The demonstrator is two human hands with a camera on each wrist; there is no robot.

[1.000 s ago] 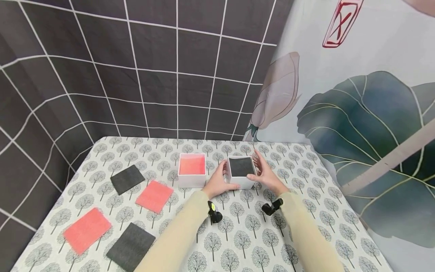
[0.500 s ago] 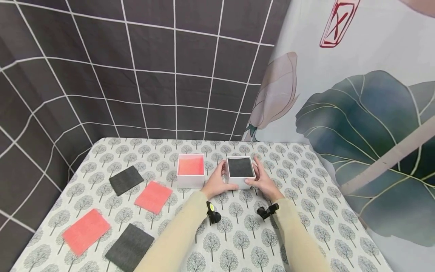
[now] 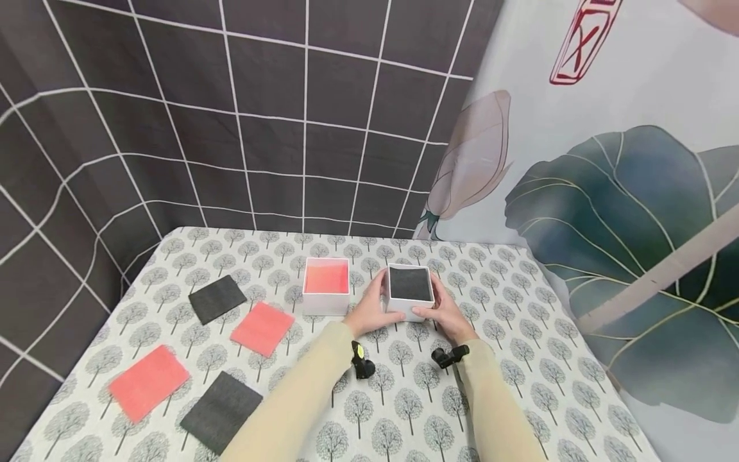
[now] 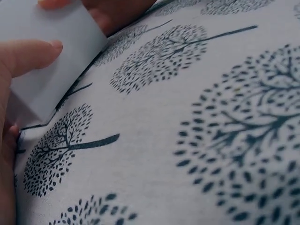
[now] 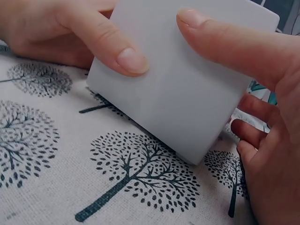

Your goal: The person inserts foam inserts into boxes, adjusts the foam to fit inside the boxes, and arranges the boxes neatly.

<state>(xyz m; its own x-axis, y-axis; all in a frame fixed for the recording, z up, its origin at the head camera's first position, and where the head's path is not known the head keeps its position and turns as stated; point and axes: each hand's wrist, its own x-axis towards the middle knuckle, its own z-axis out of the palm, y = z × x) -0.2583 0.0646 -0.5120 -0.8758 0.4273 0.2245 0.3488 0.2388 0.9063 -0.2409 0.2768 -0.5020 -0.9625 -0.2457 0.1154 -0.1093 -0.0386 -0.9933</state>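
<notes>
Nestling between fingers (image 5: 249,133): white box (image 5: 166,93)

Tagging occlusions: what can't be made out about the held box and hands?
Inside the held white box, anything beneath the black sheet: head view, the sheet covers it.
Much of the box's top: right wrist view, top edge cuts it.
Part of the left hand: left wrist view, left edge cuts it.

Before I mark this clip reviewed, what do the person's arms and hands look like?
Both sleeves are long and cream. Each wrist wears a small black device, the left one marked yellow-green. The left hand and right hand are bare.
</notes>
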